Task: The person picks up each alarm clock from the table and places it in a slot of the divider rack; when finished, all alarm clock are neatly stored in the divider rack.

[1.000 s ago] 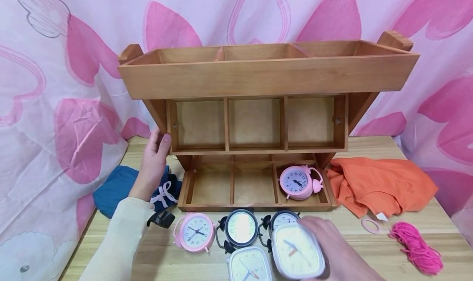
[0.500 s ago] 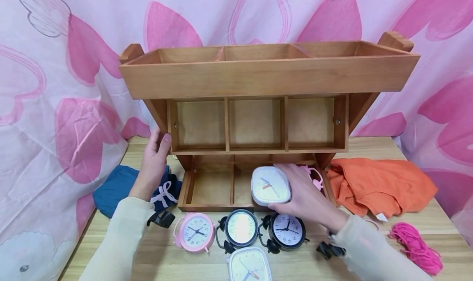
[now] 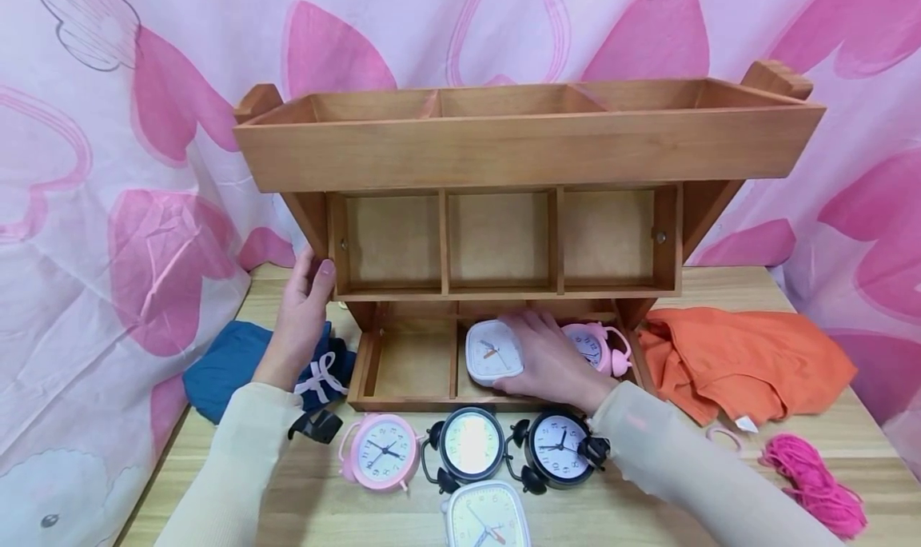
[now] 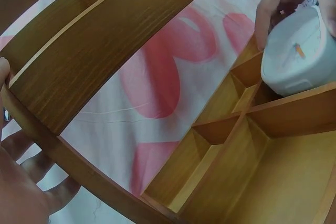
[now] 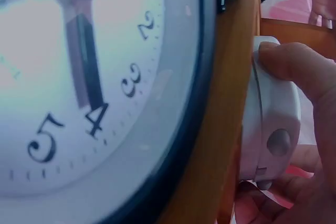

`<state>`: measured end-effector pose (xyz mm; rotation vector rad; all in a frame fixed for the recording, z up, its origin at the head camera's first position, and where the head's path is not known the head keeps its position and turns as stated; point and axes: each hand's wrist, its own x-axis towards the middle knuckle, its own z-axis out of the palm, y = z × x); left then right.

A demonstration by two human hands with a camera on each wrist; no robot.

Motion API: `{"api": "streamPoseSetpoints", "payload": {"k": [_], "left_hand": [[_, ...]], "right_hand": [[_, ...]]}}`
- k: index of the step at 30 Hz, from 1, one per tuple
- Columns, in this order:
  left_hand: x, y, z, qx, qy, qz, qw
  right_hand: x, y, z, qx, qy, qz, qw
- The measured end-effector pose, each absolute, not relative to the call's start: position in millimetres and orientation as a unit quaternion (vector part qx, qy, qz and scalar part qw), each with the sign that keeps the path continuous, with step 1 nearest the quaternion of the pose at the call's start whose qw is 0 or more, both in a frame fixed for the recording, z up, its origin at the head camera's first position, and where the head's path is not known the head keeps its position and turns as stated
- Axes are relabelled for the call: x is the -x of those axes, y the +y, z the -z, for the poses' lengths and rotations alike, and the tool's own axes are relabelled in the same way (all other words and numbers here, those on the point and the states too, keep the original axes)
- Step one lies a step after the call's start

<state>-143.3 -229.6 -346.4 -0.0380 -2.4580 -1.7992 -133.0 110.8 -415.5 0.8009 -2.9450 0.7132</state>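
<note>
A tiered wooden storage rack (image 3: 528, 153) with divided trays stands on the table. My left hand (image 3: 298, 323) grips its left side, thumb in front; in the left wrist view the fingers (image 4: 39, 169) wrap round the wooden side strut. My right hand (image 3: 554, 363) holds a white square alarm clock (image 3: 489, 353) at the middle compartment of the bottom tray. The right wrist view shows the thumb on the white casing (image 5: 278, 103). In the right compartment lies a pink twin-bell alarm clock (image 3: 586, 343), partly covered by the right hand.
Before the rack lie a pink alarm clock (image 3: 384, 451), two black ones (image 3: 471, 443) and another white one (image 3: 486, 519). Blue cloth (image 3: 226, 367) lies left; orange cloth (image 3: 748, 359), pink yarn (image 3: 813, 483) and a pink ring (image 3: 723, 437) lie right. A patterned curtain (image 3: 180, 275) hangs behind.
My right hand has carried the white clock from the table's front right up to the bottom tray, then left to its middle compartment. The left hand stays on the rack.
</note>
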Motion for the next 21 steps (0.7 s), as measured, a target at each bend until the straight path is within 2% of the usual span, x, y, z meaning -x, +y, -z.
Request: {"api": "streamPoseSetpoints", "payload": {"k": [11, 21], "left_hand": [[143, -229, 347, 0.015, -0.807, 0.588, 0.05], [143, -229, 346, 0.011, -0.808, 0.587, 0.048]], "right_hand": [[134, 109, 421, -0.277, -0.946, -0.166, -0.011], [127, 120, 402, -0.285, -0.939, -0.187, -0.054]]}}
